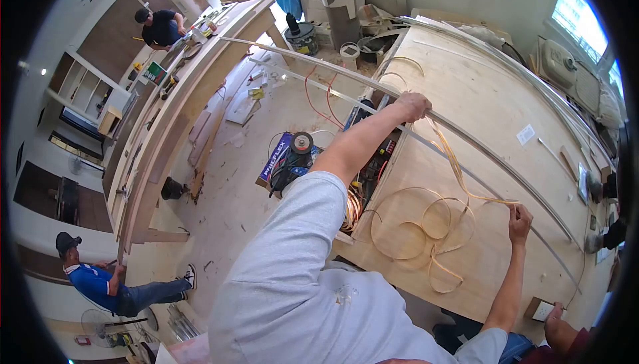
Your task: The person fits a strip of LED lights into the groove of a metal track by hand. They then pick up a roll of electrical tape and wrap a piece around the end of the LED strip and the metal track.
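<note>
My left hand (pixel 413 105) reaches far forward and is closed around a long, thin pale strip (pixel 319 64) that runs diagonally across the big plywood sheet (pixel 479 97). A second similar strip (pixel 466 171) lies beside it. My right hand (pixel 520 223) is nearer, at the sheet's right part, pinching the end of a thin yellowish banding tape (pixel 459 171). That tape trails from near my left hand and falls into loose coils (pixel 419 221) on the plywood.
Another person's hand (pixel 558 321) rests by a small white box (pixel 540 309) at the lower right. Power tools and cables (pixel 296 157) lie on the floor left of the sheet. A long wooden bench (pixel 193 91) stands left, with one person behind it and another seated below.
</note>
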